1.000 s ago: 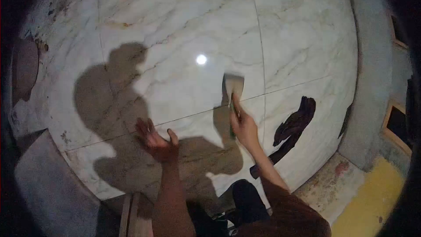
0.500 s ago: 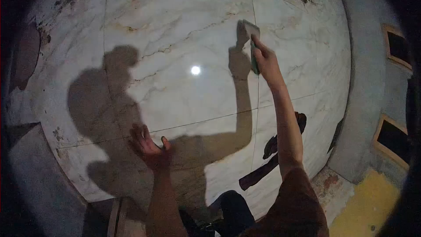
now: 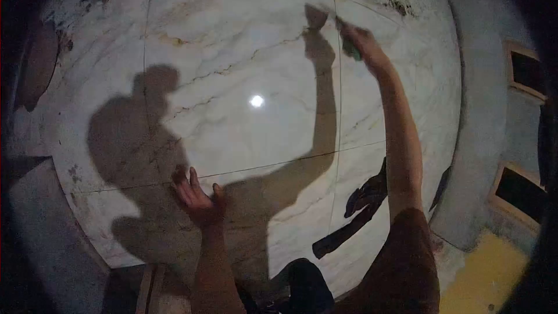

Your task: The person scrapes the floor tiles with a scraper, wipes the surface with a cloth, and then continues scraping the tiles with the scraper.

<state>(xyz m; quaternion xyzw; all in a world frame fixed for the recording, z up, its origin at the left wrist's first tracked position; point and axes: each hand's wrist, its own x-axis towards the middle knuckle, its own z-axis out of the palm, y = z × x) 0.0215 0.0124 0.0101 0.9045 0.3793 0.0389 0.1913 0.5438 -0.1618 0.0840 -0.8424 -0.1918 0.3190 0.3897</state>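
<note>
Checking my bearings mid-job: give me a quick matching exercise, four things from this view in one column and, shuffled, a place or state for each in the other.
Column one
1. Right hand
2. Left hand
3. Dark crumpled item
4. Yellow patch

Column two
A. At the lower right of the view
B. Partly hidden by the right forearm
C. Open, fingers apart, holding nothing
D. Closed around a green-handled tool

Right pairs: 1-D, 2-C, 3-B, 4-A
</note>
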